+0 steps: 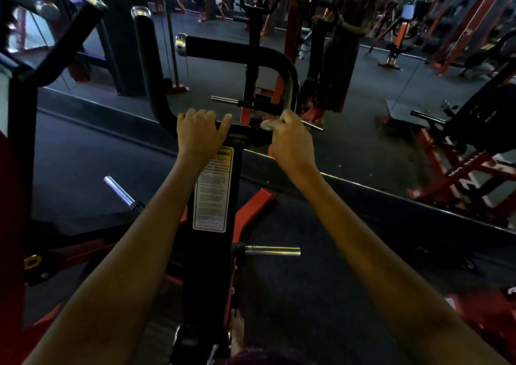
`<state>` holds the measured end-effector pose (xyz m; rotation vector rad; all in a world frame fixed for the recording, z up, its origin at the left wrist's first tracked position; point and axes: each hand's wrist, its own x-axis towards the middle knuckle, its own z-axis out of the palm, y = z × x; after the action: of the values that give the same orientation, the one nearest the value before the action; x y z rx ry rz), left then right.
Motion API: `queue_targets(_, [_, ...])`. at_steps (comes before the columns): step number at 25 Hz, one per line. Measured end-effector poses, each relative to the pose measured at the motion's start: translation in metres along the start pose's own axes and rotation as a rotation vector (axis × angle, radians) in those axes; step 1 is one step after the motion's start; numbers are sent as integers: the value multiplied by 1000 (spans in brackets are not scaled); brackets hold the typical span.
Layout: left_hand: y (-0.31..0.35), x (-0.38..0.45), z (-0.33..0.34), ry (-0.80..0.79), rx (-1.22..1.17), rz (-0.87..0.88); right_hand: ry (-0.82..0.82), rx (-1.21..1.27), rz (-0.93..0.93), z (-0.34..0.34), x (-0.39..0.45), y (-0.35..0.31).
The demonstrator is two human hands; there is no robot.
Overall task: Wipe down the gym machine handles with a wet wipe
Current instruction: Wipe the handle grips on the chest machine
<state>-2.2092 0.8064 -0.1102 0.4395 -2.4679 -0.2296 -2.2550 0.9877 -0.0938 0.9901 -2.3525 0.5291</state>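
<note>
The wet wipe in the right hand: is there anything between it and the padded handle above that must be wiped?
Nothing visible blocks it. The right hand pinches the wet wipe against the base of the curved bar, which rises unobstructed to the padded handle. The left hand grips the frame top, off to the side.

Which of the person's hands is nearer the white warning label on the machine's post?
Left. The left hand grips the post top directly above the warning label; the right hand is off to the label's right.

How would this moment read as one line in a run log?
left hand: grips machine top | right hand: pinches wet wipe at curved handle base | stage: wiping
</note>
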Motion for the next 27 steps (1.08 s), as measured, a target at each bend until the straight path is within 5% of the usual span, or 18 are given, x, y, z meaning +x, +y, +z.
queue_targets(4, [1, 1, -3, -32, 11, 10, 214, 8, -81, -1, 9, 26])
queue_targets(10, [0, 0, -2, -21, 7, 14, 328, -110, -187, -20, 63, 41])
queue_targets(19, [1, -1, -3, -3, 4, 16, 65, -108, -274, -51, 120, 32])
queue_targets(27, [3, -1, -5, -25, 7, -3, -176, -251, -154, -37, 50, 15])
